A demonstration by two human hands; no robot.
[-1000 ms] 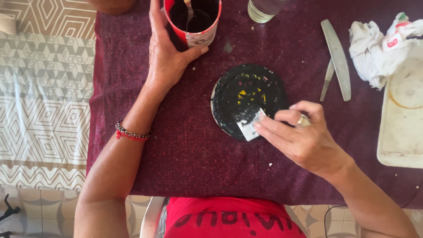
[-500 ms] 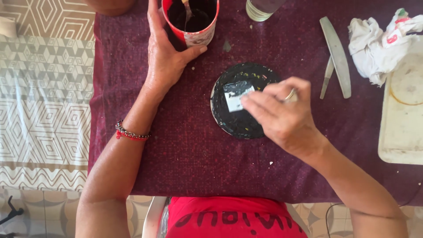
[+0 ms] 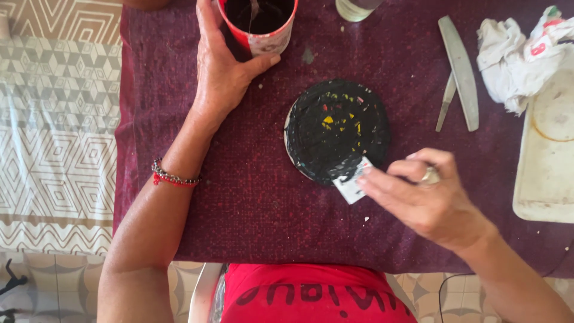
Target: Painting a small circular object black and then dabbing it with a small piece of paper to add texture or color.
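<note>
My left hand (image 3: 223,67) wraps around a red cup (image 3: 263,33) filled with dark paste at the top of the dark red table mat (image 3: 239,197). In the middle lies a round disc (image 3: 336,128) coated in black paste, with small yellow and coloured specks showing through. My right hand (image 3: 427,200) pinches a small white card scraper (image 3: 351,182), whose edge, smeared with black, rests on the disc's lower right rim. A ring shows on one finger of that hand.
Two flat grey files (image 3: 459,72) lie to the right of the disc. A crumpled white cloth (image 3: 520,54) and a cream tray (image 3: 547,161) sit at the right edge. A clear jar (image 3: 354,8) stands next to the cup. Patterned floor lies to the left.
My right hand dragged the scraper from the disc's centre back down to its lower right rim. The left hand stayed on the cup.
</note>
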